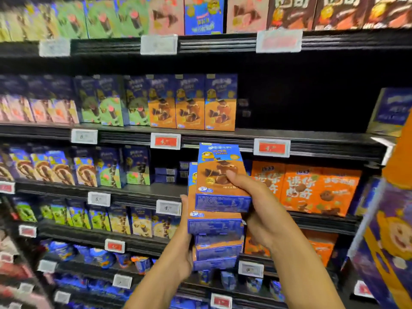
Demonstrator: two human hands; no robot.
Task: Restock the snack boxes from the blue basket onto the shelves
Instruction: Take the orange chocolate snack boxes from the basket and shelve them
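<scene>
1. At the far left we see the black shelves (pixel 334 143) packed with pink, green and blue boxes. Their print is too blurred to read. Two white price tags (pixel 84 136) along this side each begin with "5."
2. On the second shelf, left of centre, stand three matching boxes (pixel 191 103), upright, blue on top and orange below, showing chocolate cone pieces. The red tag (pixel 165 141) just under them begins with "4."
3. Our left hand (pixel 183 246) grips the stack (pixel 214 233) of the same blue-and-orange boxes from its left side, the thumb lying up along the edge and the fingers curled behind it.
4. The stack is held in front of the third and fourth shelves, its blue bottom panels facing us. The small print there cannot be read.
5. The top box (pixel 220 175) sits on the stack, shifted up and to the right of the box beneath. A yellow cartoon figure shows on its blue band, and the title above it is blurred. We cannot tell whether it touches the stack.
6. Our right hand (pixel 260 210) pinches the top box at its lower right corner, with the thumb (pixel 231 175) pressed on the orange front and the fingers hidden behind.
7. Right of the hands, a second red tag (pixel 272 148) also starts with "4." Under it stand orange boxes (pixel 296 188) with the large characters "迷你曲奇".
8. At the far right edge a purple carton (pixel 390 241) shows a cartoon face.
</scene>
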